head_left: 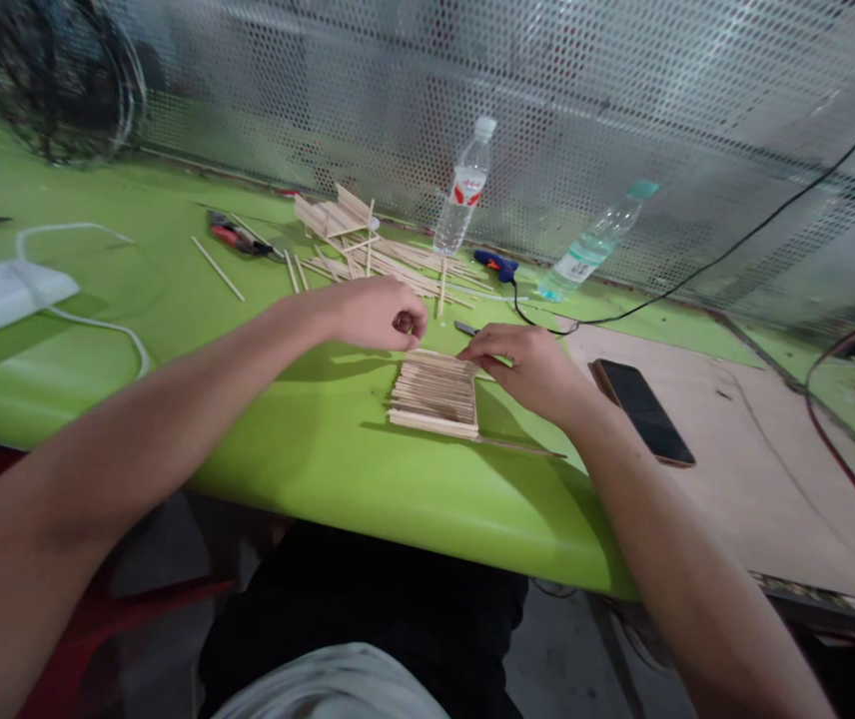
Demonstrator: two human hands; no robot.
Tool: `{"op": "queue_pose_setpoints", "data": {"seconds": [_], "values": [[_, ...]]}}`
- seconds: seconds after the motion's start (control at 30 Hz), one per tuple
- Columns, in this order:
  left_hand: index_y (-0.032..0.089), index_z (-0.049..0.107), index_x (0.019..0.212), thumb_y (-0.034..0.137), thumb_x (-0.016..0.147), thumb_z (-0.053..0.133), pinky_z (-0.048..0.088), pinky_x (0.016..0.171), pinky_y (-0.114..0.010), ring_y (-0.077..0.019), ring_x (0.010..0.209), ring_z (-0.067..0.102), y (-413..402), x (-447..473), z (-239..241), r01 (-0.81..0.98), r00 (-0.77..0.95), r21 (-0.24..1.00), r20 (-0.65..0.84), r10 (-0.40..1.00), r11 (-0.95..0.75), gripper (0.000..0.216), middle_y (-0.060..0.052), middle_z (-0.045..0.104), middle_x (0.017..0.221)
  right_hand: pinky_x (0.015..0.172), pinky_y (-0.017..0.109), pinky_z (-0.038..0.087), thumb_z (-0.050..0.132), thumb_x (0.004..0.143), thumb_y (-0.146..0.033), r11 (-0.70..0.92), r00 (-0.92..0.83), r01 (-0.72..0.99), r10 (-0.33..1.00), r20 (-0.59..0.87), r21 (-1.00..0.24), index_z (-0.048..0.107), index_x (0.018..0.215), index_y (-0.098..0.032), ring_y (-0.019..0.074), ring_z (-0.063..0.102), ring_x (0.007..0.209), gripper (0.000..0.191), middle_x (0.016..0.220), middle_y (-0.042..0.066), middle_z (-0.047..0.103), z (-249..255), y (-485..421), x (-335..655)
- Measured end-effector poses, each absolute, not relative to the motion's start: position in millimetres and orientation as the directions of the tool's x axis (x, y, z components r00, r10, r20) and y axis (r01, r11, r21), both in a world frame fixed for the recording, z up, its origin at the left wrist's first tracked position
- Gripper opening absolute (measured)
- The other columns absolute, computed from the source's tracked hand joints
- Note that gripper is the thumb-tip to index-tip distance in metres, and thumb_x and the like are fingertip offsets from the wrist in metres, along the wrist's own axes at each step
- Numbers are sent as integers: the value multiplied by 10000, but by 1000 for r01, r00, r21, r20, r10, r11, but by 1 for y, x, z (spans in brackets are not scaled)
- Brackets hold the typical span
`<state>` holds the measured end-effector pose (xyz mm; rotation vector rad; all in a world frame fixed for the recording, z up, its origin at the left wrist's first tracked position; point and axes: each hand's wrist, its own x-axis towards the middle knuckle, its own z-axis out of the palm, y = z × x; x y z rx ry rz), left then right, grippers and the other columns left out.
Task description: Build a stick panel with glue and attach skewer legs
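Note:
A small panel of thin wooden sticks, laid side by side with raised edges, lies on the green tabletop in front of me. My left hand is over its far left corner, with the fingers curled and pressed together; whatever they hold, if anything, is hidden. At the far right corner, my right hand pinches the panel's edge between thumb and fingers. One loose thin stick lies along the near side of the panel. Just beyond my right fingertips is a grey blade-like tool, partly hidden.
Behind my hands lie a pile of wooden sticks and a small stick-built piece of furniture. Pliers, a blue glue gun, two water bottles and a phone surround the work. A black cable crosses at right.

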<state>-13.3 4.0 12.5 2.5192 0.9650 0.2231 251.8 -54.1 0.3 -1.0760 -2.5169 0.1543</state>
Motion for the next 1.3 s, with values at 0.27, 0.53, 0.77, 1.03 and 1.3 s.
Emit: {"op": "queue_pose_setpoints", "data": {"seconds": [0.27,0.53,0.77,1.03,1.3], "values": [[216,789,951,382,796,639,469,733,-317,-173,759,651,3,-13,13,591,745,447,19,667,-672,271,-55,748,885,834,333,537,574,893,-81,691,-618,674,722,313,-262,802,958,-200,230,726,905,266,979,70,781,-1,-54,251],[212,795,981,392,812,634,474,762,-335,-191,800,655,4,-13,11,593,743,461,4,670,-660,295,-68,748,896,817,343,539,566,885,-77,680,-608,680,732,306,-275,805,946,-196,232,726,887,274,970,74,780,0,-55,250],[213,789,955,364,797,646,477,737,-313,-162,761,648,5,-12,11,589,748,462,1,664,-663,261,-54,750,890,842,355,550,577,874,-78,674,-601,684,738,307,-281,810,936,-195,238,732,903,269,985,75,786,0,-55,249],[202,783,906,346,787,641,465,702,-312,-160,723,641,4,-12,10,570,755,472,20,655,-672,235,-57,745,846,830,341,558,577,863,-70,683,-604,666,730,320,-301,809,917,-208,224,732,882,276,964,65,786,-2,-54,249],[205,783,901,350,785,639,458,699,-308,-161,723,640,6,-12,9,561,760,479,25,649,-676,235,-54,742,843,814,352,561,574,846,-57,684,-603,667,729,324,-296,811,907,-216,225,733,870,293,954,58,789,-3,-54,249]]}}
